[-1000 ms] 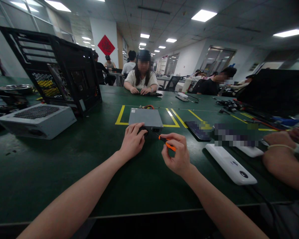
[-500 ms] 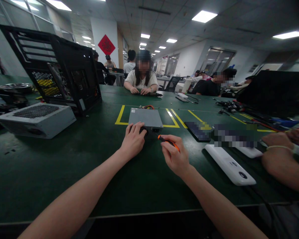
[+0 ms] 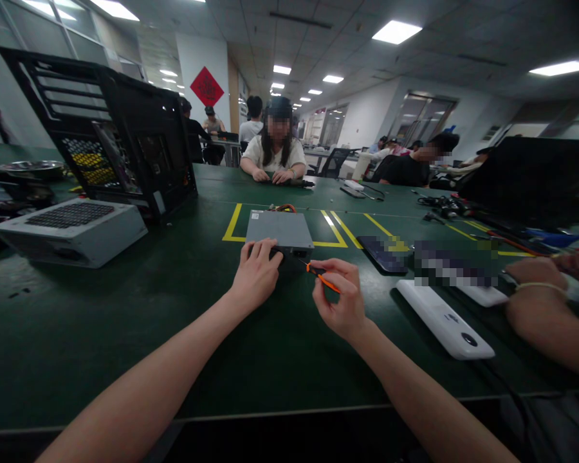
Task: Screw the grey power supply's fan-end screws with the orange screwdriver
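Note:
A grey computer power supply lies flat on the green table, with coloured wires showing at its far side. My left hand grips its near left corner, fingers bent over the edge. In my right hand is a screwdriver with an orange and black handle, held between thumb and fingers. Its thin shaft points left toward the near face of the power supply, by the dark socket. Whether the tip touches that face I cannot tell. My left fingers hide part of the near face.
On the left stand a black computer case and a second, larger power supply. Right of my hand lie a dark phone and a white power bank. A co-worker's arm rests at the right; another person sits opposite.
The power supply has shifted slightly left, along with my left hand. The screwdriver handle has turned a little within my right fingers.

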The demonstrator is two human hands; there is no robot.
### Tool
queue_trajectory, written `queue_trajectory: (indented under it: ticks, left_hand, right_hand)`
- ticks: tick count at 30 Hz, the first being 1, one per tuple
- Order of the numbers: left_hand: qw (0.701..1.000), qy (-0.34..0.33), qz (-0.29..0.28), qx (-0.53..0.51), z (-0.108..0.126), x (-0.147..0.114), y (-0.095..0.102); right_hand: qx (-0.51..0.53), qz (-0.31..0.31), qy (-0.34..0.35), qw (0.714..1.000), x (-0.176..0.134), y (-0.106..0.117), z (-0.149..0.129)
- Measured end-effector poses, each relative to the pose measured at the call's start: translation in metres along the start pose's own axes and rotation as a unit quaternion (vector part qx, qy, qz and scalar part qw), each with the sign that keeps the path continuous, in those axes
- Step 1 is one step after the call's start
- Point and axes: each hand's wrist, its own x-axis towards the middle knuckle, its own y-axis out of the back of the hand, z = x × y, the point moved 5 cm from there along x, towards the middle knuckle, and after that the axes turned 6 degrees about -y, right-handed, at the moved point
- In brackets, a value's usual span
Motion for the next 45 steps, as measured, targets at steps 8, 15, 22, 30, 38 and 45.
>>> queue_trajectory:
  ticks: [8,15,22,30,38,45]
  left_hand:
    - [1.000,0.007,0.015,-0.018,-0.001,-0.003,-0.002]
    - [0.998,0.019,0.035,-0.052,-0.003,-0.005,-0.005]
    - [0.997,0.024,0.041,-0.062,-0.004,-0.006,-0.006]
    - [0.997,0.028,0.038,-0.067,-0.005,-0.005,-0.007]
    - [0.997,0.026,0.035,-0.068,-0.005,-0.005,-0.006]
    - [0.998,0.021,0.034,-0.054,-0.004,-0.006,-0.007]
  right_hand:
    - [0.009,0.001,0.046,0.999,0.002,0.001,-0.010]
    - [0.020,-0.019,0.059,0.998,0.002,-0.001,-0.015]
    - [-0.015,0.003,0.043,0.999,0.004,0.004,-0.015]
    - [0.067,-0.062,-0.023,0.996,0.006,0.001,-0.013]
    - [0.114,-0.170,-0.063,0.977,0.009,-0.002,-0.014]
    - [0.081,-0.178,-0.043,0.980,0.008,-0.003,-0.018]
